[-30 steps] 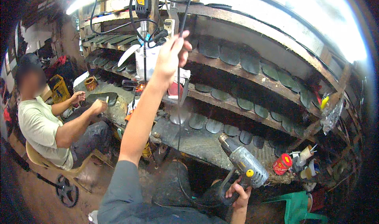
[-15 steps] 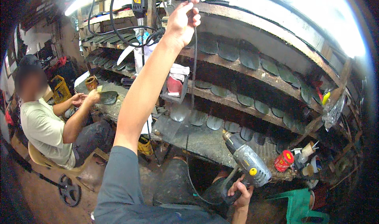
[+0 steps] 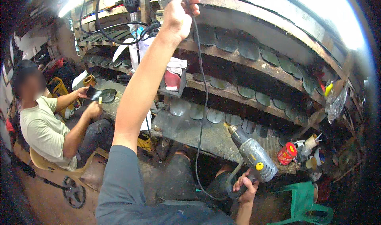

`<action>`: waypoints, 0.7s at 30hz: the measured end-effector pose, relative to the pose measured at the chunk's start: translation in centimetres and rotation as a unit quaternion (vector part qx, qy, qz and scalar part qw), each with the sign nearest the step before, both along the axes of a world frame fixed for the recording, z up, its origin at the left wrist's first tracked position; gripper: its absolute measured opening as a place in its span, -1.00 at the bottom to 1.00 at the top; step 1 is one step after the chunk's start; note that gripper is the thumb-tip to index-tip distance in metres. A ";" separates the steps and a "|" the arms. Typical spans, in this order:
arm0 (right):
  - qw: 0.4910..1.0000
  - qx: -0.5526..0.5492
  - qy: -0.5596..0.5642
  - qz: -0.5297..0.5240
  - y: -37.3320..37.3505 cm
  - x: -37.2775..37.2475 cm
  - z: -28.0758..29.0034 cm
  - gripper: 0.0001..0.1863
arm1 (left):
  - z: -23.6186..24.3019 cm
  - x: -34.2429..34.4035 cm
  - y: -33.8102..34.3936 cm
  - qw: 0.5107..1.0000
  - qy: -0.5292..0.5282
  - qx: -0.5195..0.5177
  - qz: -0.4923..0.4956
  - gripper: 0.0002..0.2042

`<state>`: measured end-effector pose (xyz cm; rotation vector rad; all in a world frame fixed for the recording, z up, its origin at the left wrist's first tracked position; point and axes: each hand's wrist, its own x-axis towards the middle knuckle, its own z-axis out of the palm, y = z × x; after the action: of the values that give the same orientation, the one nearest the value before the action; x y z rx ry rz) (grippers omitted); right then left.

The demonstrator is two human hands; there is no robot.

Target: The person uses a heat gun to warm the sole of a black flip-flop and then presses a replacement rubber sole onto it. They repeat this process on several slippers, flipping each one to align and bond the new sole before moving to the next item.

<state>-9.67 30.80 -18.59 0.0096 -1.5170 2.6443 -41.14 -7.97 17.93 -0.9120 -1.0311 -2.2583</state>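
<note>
My left hand (image 3: 183, 14) is raised near the top shelf, its fingers closed on a thin black cord (image 3: 203, 106) that hangs down in a long curve to the heat gun. Low at the right, my right hand (image 3: 246, 187) grips the handle of the grey heat gun (image 3: 254, 157), whose nozzle points up and left over the workbench (image 3: 182, 133). Just left of my raised hand hang a corded rotary tool (image 3: 131, 0) and coils of black cable. A grey box with red and white items (image 3: 172, 80) sits behind my forearm.
At the left a seated co-worker (image 3: 47, 137) holds a dark curved piece (image 3: 101, 94) and a small pale stick. Shelves (image 3: 285, 82) of dark, rounded flat pieces line the wall. A red can (image 3: 287, 153) stands by cups on the bench's right; a green plastic seat (image 3: 301, 201) is below.
My left hand has moved upward with the cord, which now hangs farther right. The co-worker has lifted the dark piece off the bench. The heat gun has shifted slightly.
</note>
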 end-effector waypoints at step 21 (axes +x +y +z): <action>1.000 -0.006 0.013 0.010 0.2 -0.1 0.1 -0.66 | 4.8 8.7 2.0 0.219 0.032 -0.348 0.911 -0.13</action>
<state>-9.73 30.95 -18.53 0.0581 -1.5013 2.6571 -32.43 -5.94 22.75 0.3538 -1.4842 0.4110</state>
